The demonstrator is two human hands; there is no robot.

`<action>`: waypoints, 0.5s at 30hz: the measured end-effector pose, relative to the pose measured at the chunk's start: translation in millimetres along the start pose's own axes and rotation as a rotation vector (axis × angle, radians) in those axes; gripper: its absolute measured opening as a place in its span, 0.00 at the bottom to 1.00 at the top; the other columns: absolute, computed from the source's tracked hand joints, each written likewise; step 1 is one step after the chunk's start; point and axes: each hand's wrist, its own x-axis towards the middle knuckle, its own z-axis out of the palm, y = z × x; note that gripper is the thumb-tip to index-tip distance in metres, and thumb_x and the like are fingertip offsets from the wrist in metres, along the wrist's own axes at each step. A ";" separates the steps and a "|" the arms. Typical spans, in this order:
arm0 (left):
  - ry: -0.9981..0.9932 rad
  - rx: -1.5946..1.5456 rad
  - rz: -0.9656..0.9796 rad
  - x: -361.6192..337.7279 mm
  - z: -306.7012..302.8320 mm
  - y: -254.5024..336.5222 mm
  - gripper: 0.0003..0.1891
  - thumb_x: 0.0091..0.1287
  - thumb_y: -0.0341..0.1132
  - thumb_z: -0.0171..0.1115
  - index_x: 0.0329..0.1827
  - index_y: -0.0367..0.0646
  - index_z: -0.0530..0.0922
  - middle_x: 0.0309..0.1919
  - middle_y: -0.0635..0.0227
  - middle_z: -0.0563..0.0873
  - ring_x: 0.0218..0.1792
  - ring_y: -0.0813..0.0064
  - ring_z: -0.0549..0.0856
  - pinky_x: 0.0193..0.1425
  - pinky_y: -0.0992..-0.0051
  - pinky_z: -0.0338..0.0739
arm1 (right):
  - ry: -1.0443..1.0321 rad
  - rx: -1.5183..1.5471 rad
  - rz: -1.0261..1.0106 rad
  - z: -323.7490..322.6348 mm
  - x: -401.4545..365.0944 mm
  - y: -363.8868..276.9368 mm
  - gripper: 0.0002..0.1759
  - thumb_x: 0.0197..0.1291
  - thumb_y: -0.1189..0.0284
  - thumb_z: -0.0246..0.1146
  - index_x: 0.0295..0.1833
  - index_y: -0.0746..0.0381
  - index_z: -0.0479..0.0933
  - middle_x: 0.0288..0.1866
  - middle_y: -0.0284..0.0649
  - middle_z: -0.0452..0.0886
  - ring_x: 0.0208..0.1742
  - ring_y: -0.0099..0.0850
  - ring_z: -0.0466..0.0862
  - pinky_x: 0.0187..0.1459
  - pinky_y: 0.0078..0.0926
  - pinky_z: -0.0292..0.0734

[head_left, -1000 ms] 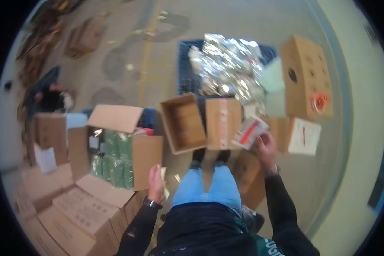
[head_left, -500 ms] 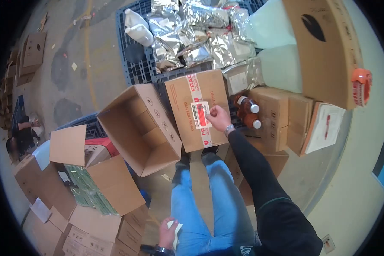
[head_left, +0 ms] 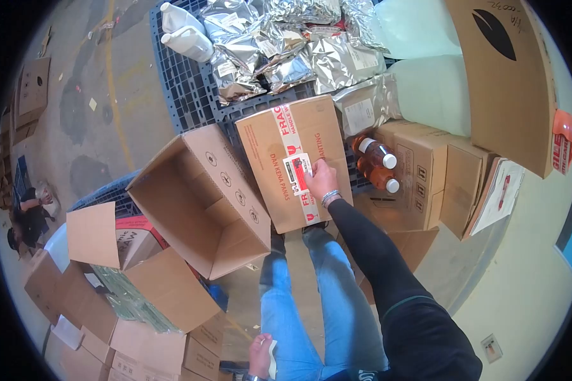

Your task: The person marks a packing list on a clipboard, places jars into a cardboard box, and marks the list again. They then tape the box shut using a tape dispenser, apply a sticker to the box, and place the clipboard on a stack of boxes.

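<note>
A taped cardboard box (head_left: 254, 152) stands in front of my legs, with red-and-white fragile tape across its top. A white and red warning label (head_left: 297, 174) lies on the tape. My right hand (head_left: 322, 181) rests at the label's right edge, fingers curled and pressed against it; I see nothing held in them. Low in the view, beside my left thigh, my left hand (head_left: 259, 357) is closed on a white slip of paper (head_left: 272, 359). An empty open carton (head_left: 203, 216) leans just left of the taped box.
Silver foil pouches (head_left: 292, 44) and white bottles (head_left: 189, 41) lie on a blue pallet (head_left: 171, 82). Amber bottles (head_left: 381, 162) and cartons (head_left: 413, 171) stand to the right. An open box of green packets (head_left: 130, 295) sits left. A person (head_left: 32, 216) is at far left.
My right hand has shifted slightly down over the label's right edge. My left hand has lowered with the paper slip. The view has tilted slightly, enlarging the box.
</note>
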 end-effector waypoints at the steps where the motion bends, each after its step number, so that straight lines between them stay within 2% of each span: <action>1: -0.001 -0.006 -0.009 1.0 -2.3 1.1 0.09 0.75 0.43 0.63 0.46 0.49 0.78 0.23 0.79 0.77 0.19 0.86 0.73 0.19 0.81 0.67 | 0.003 -0.103 -0.006 -9.9 -3.7 -9.7 0.18 0.58 0.60 0.70 0.45 0.61 0.76 0.36 0.49 0.86 0.41 0.51 0.87 0.44 0.50 0.81; 3: -0.005 -0.006 -0.008 0.8 -4.6 4.1 0.09 0.75 0.43 0.63 0.46 0.50 0.79 0.22 0.79 0.76 0.18 0.86 0.73 0.19 0.81 0.67 | 0.005 -0.308 -0.017 -31.0 -12.5 -23.1 0.21 0.59 0.58 0.71 0.49 0.60 0.75 0.37 0.48 0.86 0.40 0.52 0.87 0.42 0.54 0.81; 6: -0.017 -0.033 -0.017 5.9 -9.4 3.3 0.08 0.76 0.43 0.62 0.44 0.50 0.79 0.21 0.78 0.75 0.18 0.85 0.72 0.19 0.80 0.66 | 0.058 -0.297 -0.209 -44.7 -9.5 10.6 0.21 0.64 0.58 0.67 0.54 0.60 0.73 0.46 0.44 0.85 0.49 0.48 0.87 0.47 0.52 0.80; 9: -0.020 -0.056 -0.016 9.2 -15.8 -2.5 0.08 0.76 0.43 0.61 0.43 0.50 0.79 0.20 0.79 0.73 0.17 0.85 0.72 0.18 0.80 0.65 | 0.202 -0.569 -0.434 -43.4 -8.4 30.7 0.18 0.68 0.59 0.63 0.53 0.60 0.73 0.55 0.39 0.81 0.61 0.42 0.82 0.57 0.49 0.76; 10: -0.021 -0.062 -0.012 11.3 -16.5 -3.1 0.08 0.76 0.43 0.61 0.43 0.50 0.80 0.19 0.79 0.72 0.17 0.85 0.71 0.18 0.80 0.65 | -0.053 -0.646 -0.584 -42.0 -9.2 32.0 0.24 0.72 0.55 0.57 0.63 0.61 0.72 0.69 0.42 0.75 0.75 0.40 0.70 0.73 0.50 0.63; 13: -0.034 -0.054 -0.008 15.9 -17.9 -5.3 0.08 0.76 0.43 0.60 0.43 0.50 0.79 0.20 0.79 0.72 0.17 0.85 0.71 0.18 0.80 0.65 | -0.047 -0.612 -0.990 -30.4 -12.9 19.4 0.35 0.72 0.50 0.54 0.76 0.60 0.66 0.81 0.44 0.64 0.83 0.40 0.60 0.81 0.53 0.47; 15: -0.016 -0.053 -0.033 19.0 -17.2 -6.0 0.08 0.76 0.43 0.61 0.43 0.50 0.79 0.20 0.79 0.73 0.17 0.85 0.71 0.18 0.80 0.65 | -0.031 -0.640 -0.889 -25.6 2.1 13.9 0.42 0.70 0.42 0.52 0.81 0.55 0.60 0.86 0.41 0.54 0.86 0.40 0.50 0.82 0.55 0.36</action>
